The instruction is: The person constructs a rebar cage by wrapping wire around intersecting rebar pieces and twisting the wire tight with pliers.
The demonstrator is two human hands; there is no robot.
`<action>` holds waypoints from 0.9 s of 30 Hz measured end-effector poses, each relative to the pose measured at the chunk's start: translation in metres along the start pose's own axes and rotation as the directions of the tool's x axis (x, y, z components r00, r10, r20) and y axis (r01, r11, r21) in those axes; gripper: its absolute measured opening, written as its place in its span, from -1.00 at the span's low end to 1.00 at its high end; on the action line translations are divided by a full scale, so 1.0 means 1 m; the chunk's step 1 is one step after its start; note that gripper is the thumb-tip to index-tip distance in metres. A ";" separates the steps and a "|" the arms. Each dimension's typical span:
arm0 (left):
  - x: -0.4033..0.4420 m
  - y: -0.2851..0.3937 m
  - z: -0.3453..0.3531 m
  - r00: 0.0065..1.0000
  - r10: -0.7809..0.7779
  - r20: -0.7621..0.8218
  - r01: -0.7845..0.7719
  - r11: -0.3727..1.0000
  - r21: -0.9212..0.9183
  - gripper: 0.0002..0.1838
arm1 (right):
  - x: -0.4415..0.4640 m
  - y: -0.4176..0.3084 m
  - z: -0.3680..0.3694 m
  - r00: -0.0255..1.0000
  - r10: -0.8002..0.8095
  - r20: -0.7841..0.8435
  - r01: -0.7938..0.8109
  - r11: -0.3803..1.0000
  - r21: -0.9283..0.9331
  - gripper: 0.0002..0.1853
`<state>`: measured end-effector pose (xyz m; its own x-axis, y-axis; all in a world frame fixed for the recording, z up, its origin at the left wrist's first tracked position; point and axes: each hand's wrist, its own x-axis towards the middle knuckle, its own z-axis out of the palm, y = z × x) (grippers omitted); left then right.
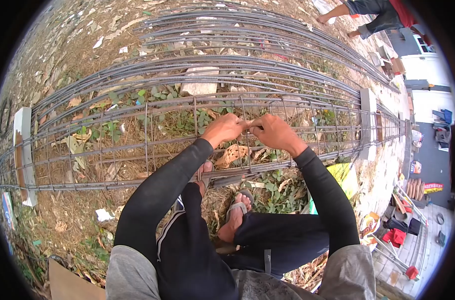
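My left hand [224,130] and my right hand [277,133] meet over a long rebar cage [196,116], their fingertips pinched together at one of its upper bars. What lies between the fingers is too small to make out. The cage's square ties run left and right of my hands. Its ends rest on a grey-white support [23,150] at the left and another [368,125] at the right. Both my forearms are in dark sleeves.
Loose steel rods [227,20] lie beyond the cage, near a pale block [200,81]. My sandalled foot [235,215] is below the cage. Another person's legs [372,15] show at the top right. Tools and a red cloth [396,237] lie at the right.
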<state>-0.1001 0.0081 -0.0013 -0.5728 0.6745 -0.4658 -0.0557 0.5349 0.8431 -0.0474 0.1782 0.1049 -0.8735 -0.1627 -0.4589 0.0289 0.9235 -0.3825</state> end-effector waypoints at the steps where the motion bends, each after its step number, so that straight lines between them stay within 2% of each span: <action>1: 0.000 -0.001 0.001 1.000 -0.010 -0.003 0.011 0.999 0.036 -0.49 | -0.003 0.000 -0.002 0.998 -0.002 -0.060 -0.001 0.998 -0.065 -0.79; 3: -0.001 0.003 0.001 1.000 -0.028 -0.009 0.029 0.994 0.109 -0.47 | -0.011 -0.006 -0.007 0.983 -0.018 -0.181 -0.018 0.981 -0.194 -0.79; 6: 0.007 -0.001 0.004 0.999 -0.037 0.004 0.036 0.988 0.152 -0.43 | -0.020 -0.025 -0.011 0.978 0.031 -0.205 -0.094 0.946 -0.310 -0.82; 7: 0.009 -0.003 0.005 1.000 -0.019 -0.018 0.021 0.993 0.113 -0.43 | -0.024 -0.032 -0.003 0.958 -0.003 -0.287 -0.088 0.948 -0.305 -0.84; 10: 0.010 -0.006 0.008 0.997 0.015 -0.071 -0.013 1.000 0.025 -0.35 | -0.033 -0.056 0.032 0.949 0.073 -0.307 -0.127 0.979 -0.160 -0.84; 12: 0.011 -0.008 0.009 0.996 0.015 -0.093 -0.014 1.000 0.003 -0.34 | -0.042 -0.065 0.078 0.963 -0.008 -0.268 -0.069 0.958 -0.277 -0.77; 15: -0.005 0.005 -0.003 0.999 -0.030 0.015 0.031 0.998 -0.047 -0.37 | -0.044 -0.062 0.126 0.935 0.040 -0.352 -0.201 0.878 -0.434 -0.67; 19: -0.003 -0.013 -0.002 0.989 0.080 0.123 -0.048 0.968 -0.247 -0.50 | -0.036 -0.068 0.124 0.948 0.118 -0.294 -0.239 0.877 -0.418 -0.51; 20: -0.002 -0.013 -0.003 0.990 0.072 0.125 -0.044 0.975 -0.219 -0.51 | -0.033 -0.070 0.124 0.957 0.131 -0.257 -0.232 0.881 -0.413 -0.48; 21: -0.002 -0.011 -0.004 0.991 0.065 0.121 -0.041 0.981 -0.191 -0.53 | -0.032 -0.070 0.129 0.946 0.107 -0.305 -0.234 0.878 -0.418 -0.45; 22: -0.001 -0.009 -0.005 0.992 0.053 0.113 -0.034 0.986 -0.163 -0.54 | -0.034 -0.069 0.134 0.948 0.113 -0.299 -0.222 0.905 -0.363 -0.36; 25: -0.013 0.008 -0.012 0.994 -0.024 0.107 0.036 0.993 -0.115 -0.54 | -0.058 -0.080 0.130 0.932 0.216 -0.291 -0.238 0.970 -0.042 -0.51; 27: -0.012 0.010 -0.011 0.993 -0.065 0.093 0.075 0.991 -0.107 -0.54 | -0.077 -0.082 0.115 0.919 0.304 -0.251 -0.261 0.946 0.191 -0.56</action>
<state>-0.1028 0.0002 0.0159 -0.4891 0.6827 -0.5429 -0.1855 0.5268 0.8295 0.0733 0.0756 0.0797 -0.9159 0.2185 -0.3369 0.3483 0.8498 -0.3957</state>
